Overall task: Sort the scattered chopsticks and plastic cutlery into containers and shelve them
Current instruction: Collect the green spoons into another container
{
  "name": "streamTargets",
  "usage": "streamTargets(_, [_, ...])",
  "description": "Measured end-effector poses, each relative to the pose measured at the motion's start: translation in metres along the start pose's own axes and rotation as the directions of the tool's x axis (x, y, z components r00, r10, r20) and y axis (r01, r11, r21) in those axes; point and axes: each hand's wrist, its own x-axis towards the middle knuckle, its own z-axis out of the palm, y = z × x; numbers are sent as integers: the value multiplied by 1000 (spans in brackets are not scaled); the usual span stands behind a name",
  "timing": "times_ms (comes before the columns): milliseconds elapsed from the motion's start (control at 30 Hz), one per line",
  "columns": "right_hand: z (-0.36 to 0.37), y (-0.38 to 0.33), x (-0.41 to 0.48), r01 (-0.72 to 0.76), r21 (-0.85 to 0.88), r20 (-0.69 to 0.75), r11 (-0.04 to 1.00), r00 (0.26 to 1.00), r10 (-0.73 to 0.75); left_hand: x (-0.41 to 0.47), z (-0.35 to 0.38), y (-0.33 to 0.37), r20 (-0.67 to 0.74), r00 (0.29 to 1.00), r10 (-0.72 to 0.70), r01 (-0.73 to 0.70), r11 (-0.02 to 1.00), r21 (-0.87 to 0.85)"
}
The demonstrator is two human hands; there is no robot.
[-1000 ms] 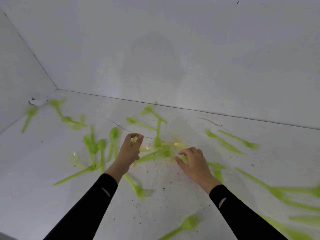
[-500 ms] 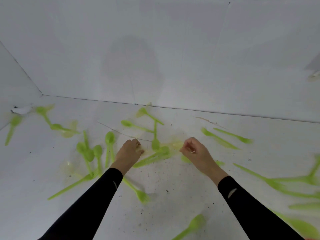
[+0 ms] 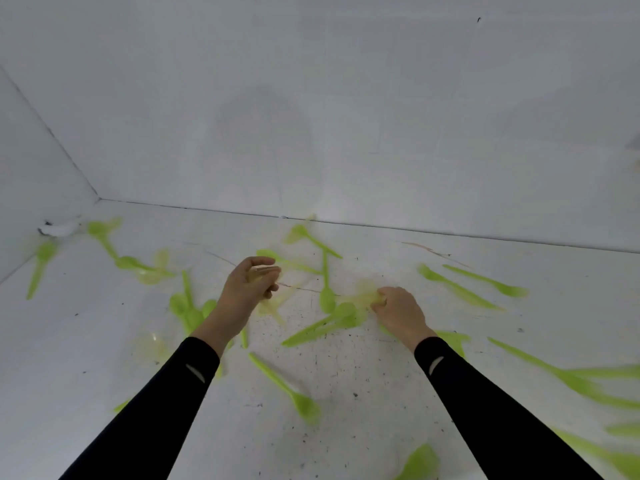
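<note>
The left grip [image 3: 247, 292], held above the white surface [image 3: 346, 368], curls round a pale yellowish piece [image 3: 265, 271], translucent and too blurred to name. The right grip [image 3: 398, 311], low on the surface, pinches a second pale piece [image 3: 363, 294]. Bright green plastic cutlery [image 3: 325, 323] lies scattered around, some of it between the hands.

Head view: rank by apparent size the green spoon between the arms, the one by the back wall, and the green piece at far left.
1. Spoon between the arms: largest, though it is also nearest the camera.
2. Back-wall spoon and far-left piece: about alike; blur forbids ranking them.
</note>
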Motion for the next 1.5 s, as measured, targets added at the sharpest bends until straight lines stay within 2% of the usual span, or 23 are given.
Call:
streamTargets(67, [3,0,1,-22,-4,-108,1000,994,21,2,-7,3,-26,998,-48,44,990,-132])
streamTargets(167, [2,3,1,4,55,-167,999,986,5,4,-17,9,-71,986,-149,118,937,-329])
streamTargets(233, [-2,-1,-2,43,229,-180,972,984,-1,5,-25,7,-86,982,-169,127,924,-361])
streamTargets(367, [-15,-28,-12,71,598,-110,799,994,-6,-1,-29,1,-72,990,-122,91,937,-336])
streamTargets(500, [-13,-59,-29,94,726,36,681,984,-174,-6,-26,6,-129,988,-79,12,890,-456])
streamTargets(567, [-11,-72,-37,116,710,95,694,961,-258,-11,-27,9,-131,988,-81,12,890,-456])
streamTargets(633, [-9,-84,-43,198,588,150,784,926,-346,-17,-31,11,-96,993,-69,33,941,-338])
streamTargets(700, [-7,-95,-48,300,440,201,846,886,-418,-25,-34,14,-1,998,-67,66,980,-190])
streamTargets(833, [-1,-121,-58,401,348,202,847,851,-485,-44,-36,10,194,966,-169,153,984,94])
streamTargets(933, [3,-136,-61,420,383,151,823,850,-505,-54,-37,1,306,932,-193,162,979,125])
streamTargets(1000, [6,-143,-61,430,405,115,807,852,-512,-59,-38,-2,312,929,-201,168,977,128])
streamTargets(1067, [8,-149,-61,424,458,82,781,855,-512,-64,-39,-3,273,949,-159,132,985,115])
streamTargets(1167, [12,-156,-61,295,614,74,732,902,-426,-69,-45,-6,177,979,-101,113,992,-61])
streamTargets(1233, [18,-158,-58,240,631,110,738,914,-391,-70,-50,-5,78,991,-112,123,981,-149])
streamTargets(1400, [38,-150,-40,378,385,75,842,897,-436,-66,-79,-8,-188,975,-117,76,974,-213])
streamTargets(1500, [45,-145,-24,427,253,109,868,879,-464,-64,-113,-8,-279,957,-84,59,994,-97])
